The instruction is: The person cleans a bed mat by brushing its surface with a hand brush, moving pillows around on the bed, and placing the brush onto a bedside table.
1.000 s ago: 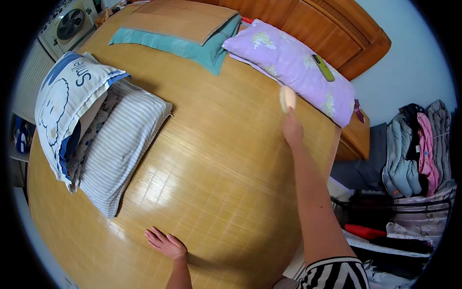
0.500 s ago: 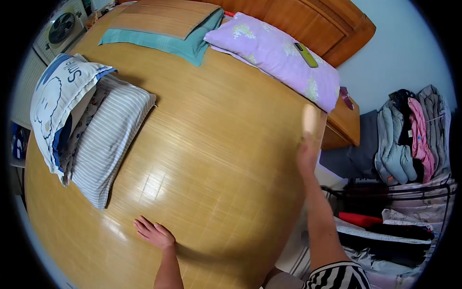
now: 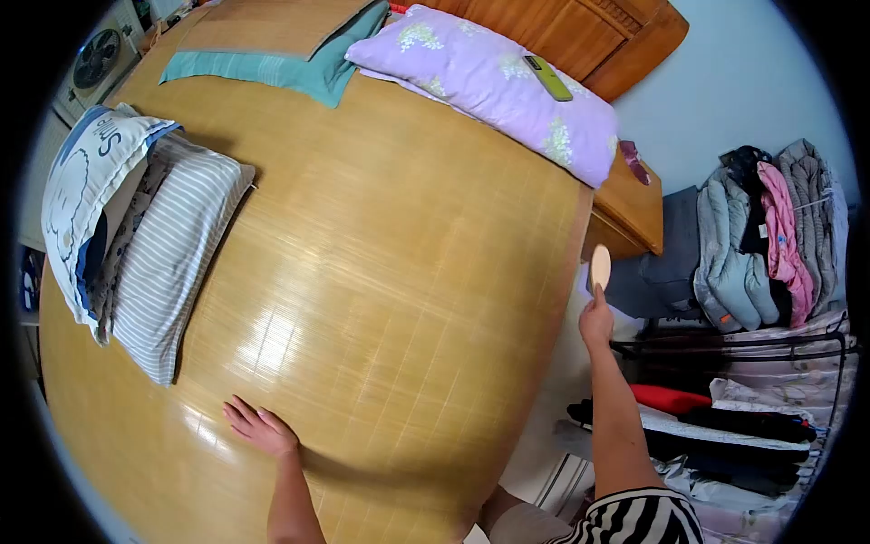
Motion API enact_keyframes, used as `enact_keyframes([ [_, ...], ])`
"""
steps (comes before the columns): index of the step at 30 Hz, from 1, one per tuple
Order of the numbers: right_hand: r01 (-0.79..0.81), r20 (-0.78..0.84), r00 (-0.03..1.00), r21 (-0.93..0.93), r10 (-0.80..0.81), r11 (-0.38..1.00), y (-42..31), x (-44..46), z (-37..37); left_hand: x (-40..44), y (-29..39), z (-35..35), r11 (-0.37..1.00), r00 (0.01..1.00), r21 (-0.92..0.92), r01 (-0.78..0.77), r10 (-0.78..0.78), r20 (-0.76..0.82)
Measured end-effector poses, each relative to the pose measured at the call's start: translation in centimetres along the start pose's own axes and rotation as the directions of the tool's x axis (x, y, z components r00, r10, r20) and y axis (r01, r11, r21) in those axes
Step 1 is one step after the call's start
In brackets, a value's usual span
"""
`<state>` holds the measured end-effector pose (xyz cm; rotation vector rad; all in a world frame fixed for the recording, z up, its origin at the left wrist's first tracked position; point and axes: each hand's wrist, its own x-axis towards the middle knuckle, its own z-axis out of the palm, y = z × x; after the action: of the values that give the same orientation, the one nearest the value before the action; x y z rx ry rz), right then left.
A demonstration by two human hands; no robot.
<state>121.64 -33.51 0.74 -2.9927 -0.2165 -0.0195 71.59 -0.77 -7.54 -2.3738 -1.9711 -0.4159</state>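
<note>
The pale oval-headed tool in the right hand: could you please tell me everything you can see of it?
The pale oval-headed tool has a smooth, light tan, rounded face, perhaps wood; bristles, if any, are out of sight. It is held roughly upright in the view, head away from the person, just beyond the edge of the mat-covered bed. Only the right hand visibly touches it, its fingers hiding the lower end.

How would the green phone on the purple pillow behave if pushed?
The green phone is probably stiff: a flat slab that shows no bend. The purple pillow looks plump and soft, so a downward press would likely sink or tilt it. Rolling seems unlikely given the flat shape; sliding down the pillow's rounded side seems the likelier risk.
</note>
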Motion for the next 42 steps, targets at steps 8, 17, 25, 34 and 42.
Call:
enact_keyframes([
  [8,0.33,-0.02,0.94,0.312,-0.341,0.891,-6.2,-7.0,0.1,-0.1,-0.2,-0.7,0.999,0.999,-0.011,-0.034,0.034,0.022],
  [17,-0.097,0.281,0.957,0.088,0.069,0.991,8.0,-8.5,-3.3,-2.6,0.1,-2.4,0.997,0.98,0.055,-0.052,0.041,0.195],
  [25,0.134,0.083,0.978,0.463,-0.193,0.876,5.9,-13.9,-5.3,-21.5,2.9,-10.2,0.923,0.791,-0.116,-0.366,0.375,0.484],
  [34,0.193,0.249,0.91,0.452,-0.331,0.871,7.8,-21.9,-0.2,-35.8,-6.5,-19.6,0.864,0.602,-0.379,-0.331,0.503,0.62],
  [42,0.239,0.567,0.713,0.358,-0.414,0.903,13.4,-46.5,-3.6,-45.6,-21.8,-24.8,0.937,0.625,-0.339,-0.083,0.314,0.715],
])
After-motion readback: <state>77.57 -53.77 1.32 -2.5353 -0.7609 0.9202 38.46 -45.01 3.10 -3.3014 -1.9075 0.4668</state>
